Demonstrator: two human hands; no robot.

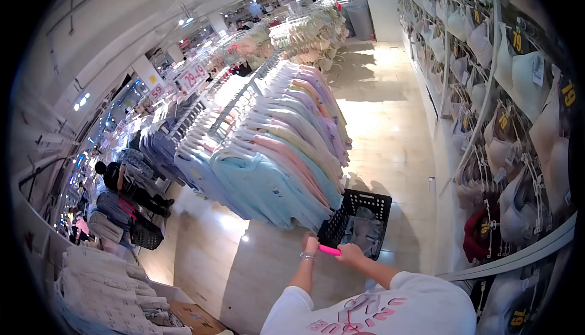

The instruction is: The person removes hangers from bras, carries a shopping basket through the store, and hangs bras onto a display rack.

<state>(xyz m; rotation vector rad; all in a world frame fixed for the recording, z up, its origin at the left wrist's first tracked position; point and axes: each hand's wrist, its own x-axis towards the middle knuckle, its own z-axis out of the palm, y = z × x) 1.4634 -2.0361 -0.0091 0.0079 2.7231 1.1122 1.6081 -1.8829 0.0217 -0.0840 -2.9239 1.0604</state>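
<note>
Both my hands grip the pink handle (329, 249) of a black shopping basket (385, 213). My left hand (310, 243), with bracelets at its wrist, is closed round the left end. My right hand (350, 254) is closed round the right end. The basket has perforated walls and is in front of me, low over the floor; whether it rests on wheels is hidden. Light grey, crumpled-looking items (364, 225) lie inside it. Just left of the basket hangs a pale blue top (256, 179), the front piece on a rack of pastel tops.
Bras (518, 82) with price tags cover the wall on my right. A wooden floor aisle (390, 115) runs ahead between it and the rack. At far left a person in black (131, 185) stands by another basket (146, 235). White garments (103, 283) hang at lower left.
</note>
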